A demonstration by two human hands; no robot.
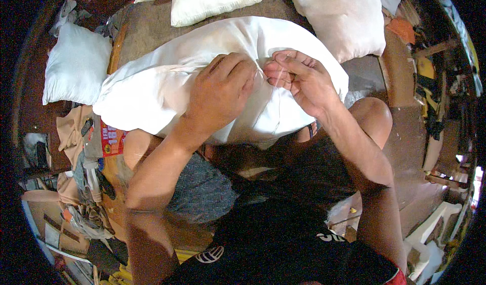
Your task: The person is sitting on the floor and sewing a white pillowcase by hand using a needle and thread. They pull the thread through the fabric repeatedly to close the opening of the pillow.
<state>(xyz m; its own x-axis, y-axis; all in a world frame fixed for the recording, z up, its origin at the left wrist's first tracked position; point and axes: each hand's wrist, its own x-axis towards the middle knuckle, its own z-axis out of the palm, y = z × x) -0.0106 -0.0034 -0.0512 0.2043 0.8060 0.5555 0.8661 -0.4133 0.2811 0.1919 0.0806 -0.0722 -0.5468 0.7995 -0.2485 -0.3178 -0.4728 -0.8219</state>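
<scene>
Holding left hand [223, 90] curled at frame centre, cannot tell on what; pressing fingers of right hand [306, 80] together, with anything held too fine to make out, over plump white pillow [144, 95], filling hidden. Farther out, noted red packet [111, 141] with pale lettering at left, then more pillows [216, 2] along top.

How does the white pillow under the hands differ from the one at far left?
The middle pillow looks larger, the left pillow smaller. The left hand and right hand are over the middle pillow; no hand is at the left pillow. The middle pillow looks bright white, the left pillow slightly bluish. Both are pale, plain and plump.
</scene>
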